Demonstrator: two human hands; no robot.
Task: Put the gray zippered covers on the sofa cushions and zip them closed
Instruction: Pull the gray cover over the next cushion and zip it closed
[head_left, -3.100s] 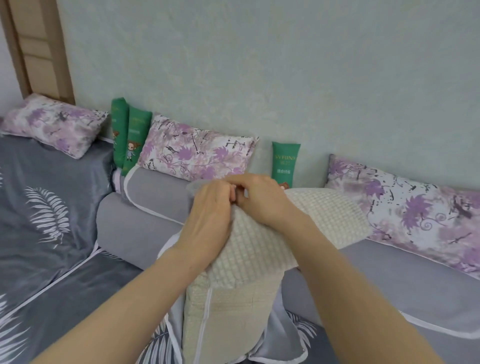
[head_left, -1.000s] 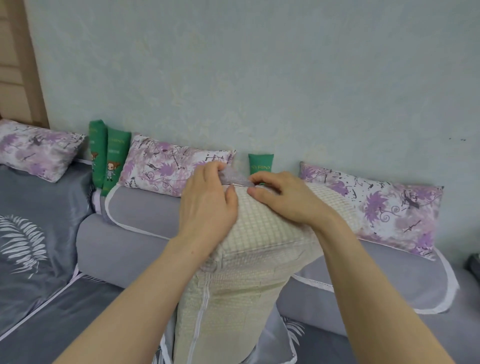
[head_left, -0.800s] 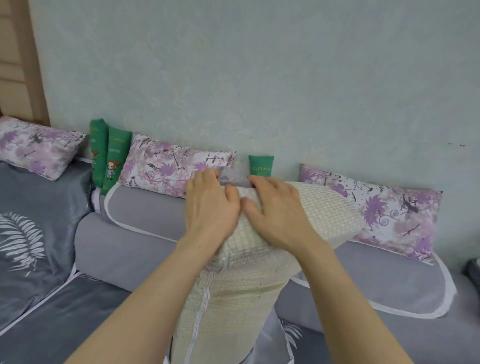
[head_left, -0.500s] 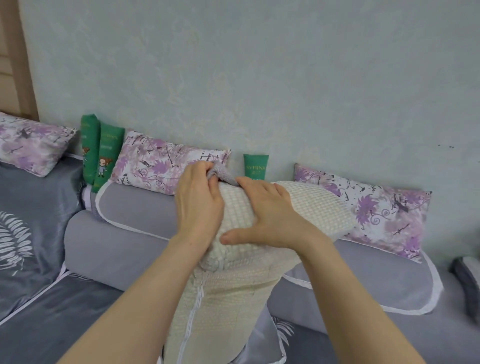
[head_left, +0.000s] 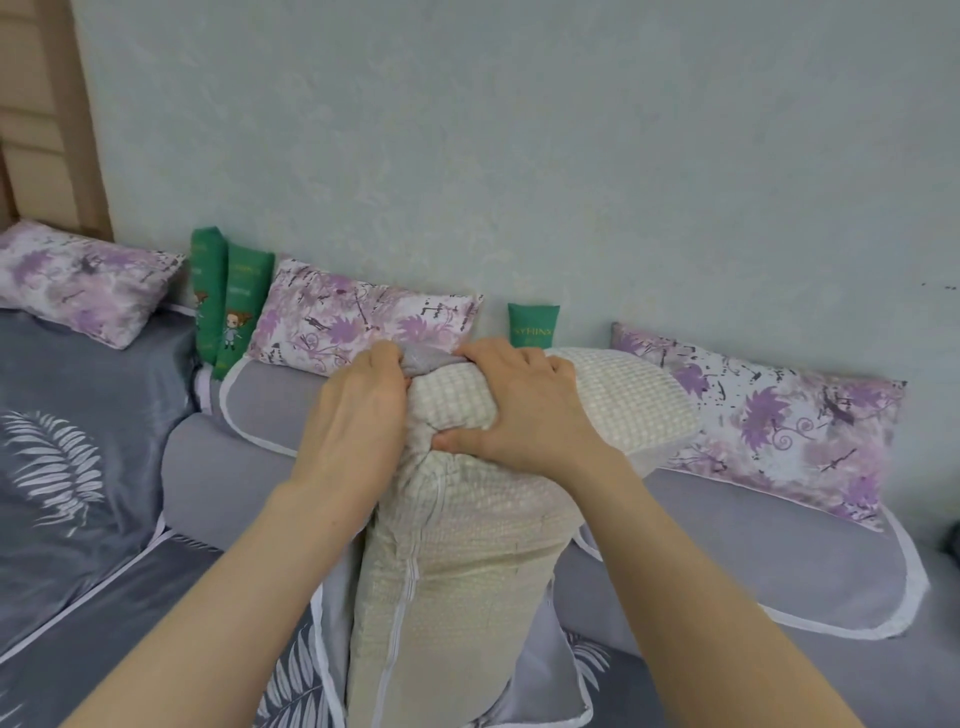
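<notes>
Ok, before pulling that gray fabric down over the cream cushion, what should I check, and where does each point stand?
1. Left hand grips the gray fabric: ok.
2. Right hand clamps the top corner of the cream cushion, fingertips at the fabric: ok.
3. Cushion standing on end: ok.
4. Gray fabric over the cushion's top: not ok, only a small bunch shows.
5. Gray cover's zipper open: cannot tell. The only zipper in view runs down the cream cushion.
</notes>
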